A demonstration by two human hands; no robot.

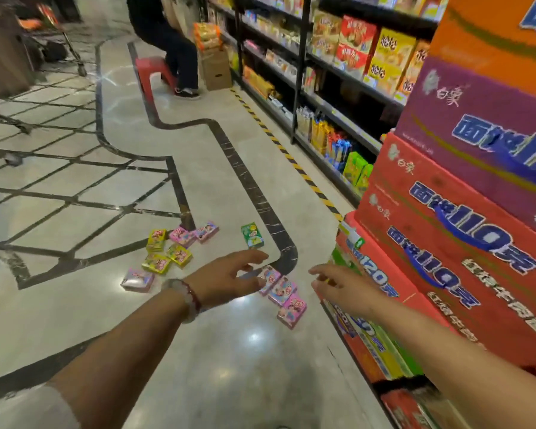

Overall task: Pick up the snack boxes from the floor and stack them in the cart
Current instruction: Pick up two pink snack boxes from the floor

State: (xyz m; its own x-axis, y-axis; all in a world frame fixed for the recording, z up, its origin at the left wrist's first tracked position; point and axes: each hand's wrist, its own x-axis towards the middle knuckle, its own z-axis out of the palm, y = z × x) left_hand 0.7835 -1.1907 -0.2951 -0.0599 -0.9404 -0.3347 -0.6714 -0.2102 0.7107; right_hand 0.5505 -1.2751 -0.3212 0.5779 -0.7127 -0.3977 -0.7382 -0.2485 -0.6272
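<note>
L hand (pixel 226 278) fingers spread, empty, over pink snack boxes (pixel 283 294) on floor (pixel 229 351) | R hand (pixel 333 284) loosely spread, empty | more boxes (pixel 167 252) scattered left | cart unseen | risk: glossy floor, boxes may slide on grab

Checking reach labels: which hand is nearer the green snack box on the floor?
Left. The left hand reaches out with its fingertips just below the green snack box in the image. The right hand hangs off to the box's right, near the stacked cartons, clearly farther away.
</note>
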